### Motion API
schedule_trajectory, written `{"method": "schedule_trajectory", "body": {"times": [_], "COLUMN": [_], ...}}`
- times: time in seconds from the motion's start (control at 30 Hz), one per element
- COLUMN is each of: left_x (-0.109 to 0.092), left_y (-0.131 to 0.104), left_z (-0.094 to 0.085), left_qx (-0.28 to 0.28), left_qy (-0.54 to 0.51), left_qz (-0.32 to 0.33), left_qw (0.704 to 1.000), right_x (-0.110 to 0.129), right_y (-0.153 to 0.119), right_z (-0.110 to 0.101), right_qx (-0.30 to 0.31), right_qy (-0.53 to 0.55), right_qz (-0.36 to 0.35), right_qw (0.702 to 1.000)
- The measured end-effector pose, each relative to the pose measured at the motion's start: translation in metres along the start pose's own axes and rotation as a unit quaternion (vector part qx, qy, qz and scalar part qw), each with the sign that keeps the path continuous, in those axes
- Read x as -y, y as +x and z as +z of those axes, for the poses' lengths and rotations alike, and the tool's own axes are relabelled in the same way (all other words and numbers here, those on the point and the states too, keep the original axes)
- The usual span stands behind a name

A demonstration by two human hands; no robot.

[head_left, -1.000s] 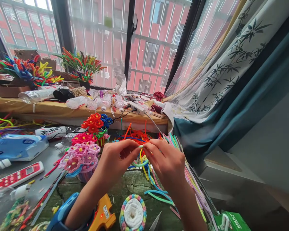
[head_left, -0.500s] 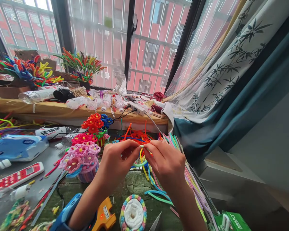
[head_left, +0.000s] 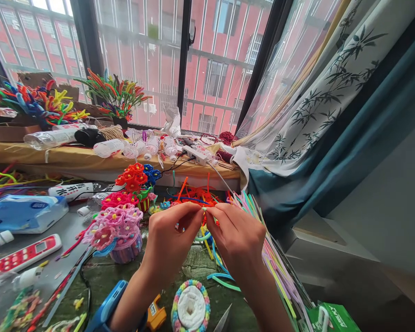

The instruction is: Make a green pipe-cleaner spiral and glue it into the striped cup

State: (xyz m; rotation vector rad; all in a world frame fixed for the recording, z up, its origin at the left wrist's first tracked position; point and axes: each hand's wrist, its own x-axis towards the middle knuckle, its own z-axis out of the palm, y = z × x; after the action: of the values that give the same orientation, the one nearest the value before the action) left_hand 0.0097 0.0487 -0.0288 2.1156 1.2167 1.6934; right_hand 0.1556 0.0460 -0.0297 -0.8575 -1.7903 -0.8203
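Note:
My left hand (head_left: 174,235) and my right hand (head_left: 237,237) meet fingertip to fingertip over the middle of the table. Both pinch a pale green pipe cleaner (head_left: 203,238), whose loop hangs below the fingers; a small bit of it shows between the fingertips. Under the hands, nearer to me, stands a round pot (head_left: 191,306) with a pastel multicoloured fuzzy rim and a white filling. Left of my left hand is a pot of pink pipe-cleaner flowers (head_left: 119,226). A blue watch (head_left: 112,302) is on my left wrist.
An orange glue gun (head_left: 155,316) lies partly behind my left forearm. Scissor blades (head_left: 224,318) point up near my right forearm. Long pastel pipe cleaners (head_left: 278,263) lie at right. A tissue pack (head_left: 24,213) and a red-and-white remote-like object (head_left: 24,253) lie at left. Bottles (head_left: 109,147) line the sill.
My left forearm and watch have shifted slightly right, covering more of the glue gun. Both hands keep their pinch on the pipe cleaner, with only slight finger movement.

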Motion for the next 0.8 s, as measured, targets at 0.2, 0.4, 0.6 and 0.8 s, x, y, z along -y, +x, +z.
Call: {"method": "schedule_trajectory", "body": {"times": [0.2, 0.4, 0.6, 0.8], "left_x": [-0.003, -0.003, 0.008, 0.009], "left_y": [-0.001, 0.001, 0.005, 0.01], "left_z": [0.0, -0.001, -0.008, -0.011], "left_qx": [0.004, 0.019, 0.06, 0.095], "left_qy": [0.002, -0.014, -0.079, -0.124], "left_qz": [-0.007, -0.033, -0.091, -0.131], "left_qw": [1.0, 0.999, 0.991, 0.979], "right_x": [0.001, 0.001, -0.007, -0.012], "right_y": [-0.002, 0.0, -0.002, 0.0], "right_z": [-0.001, -0.005, -0.011, -0.013], "right_qx": [0.007, 0.026, 0.07, 0.107], "right_qy": [-0.005, -0.001, 0.039, 0.152], "right_qz": [-0.001, 0.001, 0.071, 0.143], "right_qw": [1.0, 1.0, 0.994, 0.972]}}
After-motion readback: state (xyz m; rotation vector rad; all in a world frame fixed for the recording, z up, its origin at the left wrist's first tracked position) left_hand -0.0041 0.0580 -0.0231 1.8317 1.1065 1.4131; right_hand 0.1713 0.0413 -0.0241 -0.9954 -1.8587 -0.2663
